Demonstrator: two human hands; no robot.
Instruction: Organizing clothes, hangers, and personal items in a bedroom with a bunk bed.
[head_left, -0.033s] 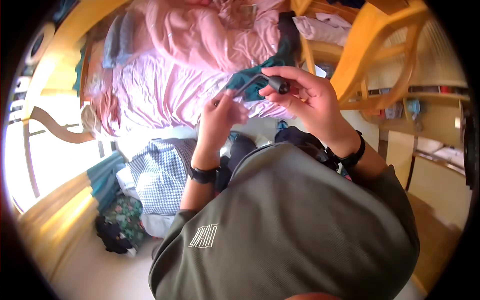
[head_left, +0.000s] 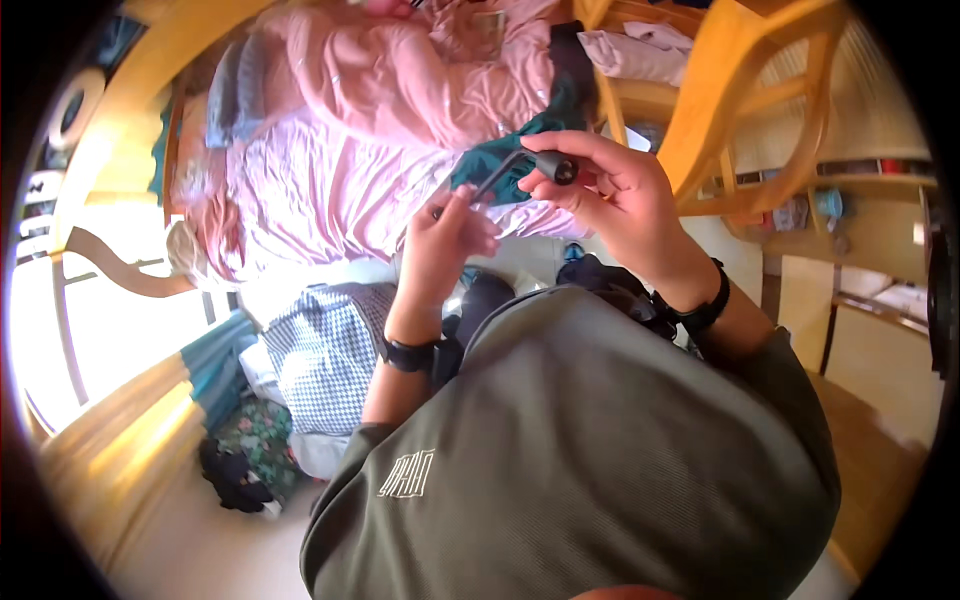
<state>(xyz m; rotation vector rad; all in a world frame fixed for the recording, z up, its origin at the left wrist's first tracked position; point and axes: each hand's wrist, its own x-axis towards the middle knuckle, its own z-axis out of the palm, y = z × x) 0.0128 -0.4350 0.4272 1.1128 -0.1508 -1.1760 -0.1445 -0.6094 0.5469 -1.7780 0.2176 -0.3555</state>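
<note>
Pinching with the right hand a dark bent-necked piece by its thick cylindrical end, opening thumb and index finger no wider than the cylinder. Curling the left hand mostly closed about the other end of the thin neck; not resolving exact finger contact there, owing to blur. Holding the piece raised in front of the body, between the 2 hands, slanting it from upper right to lower left and overlapping a dark green cloth in this view. Wearing 2 dark wristbands, 1 per arm, and a dark olive shirt. Noting beyond the hands a rumpled lilac-pink sheet, a salmon-pink blanket lying across its far part, and a blue-grey garment near the far left. Noting at right a curved wooden chair, a pale pink cloth just beside it, and shelving farther out. Logging at lower left a blue-and-white checked bundle, a dark floral cloth and a black cloth, lying near a teal drape and pale floor.
</note>
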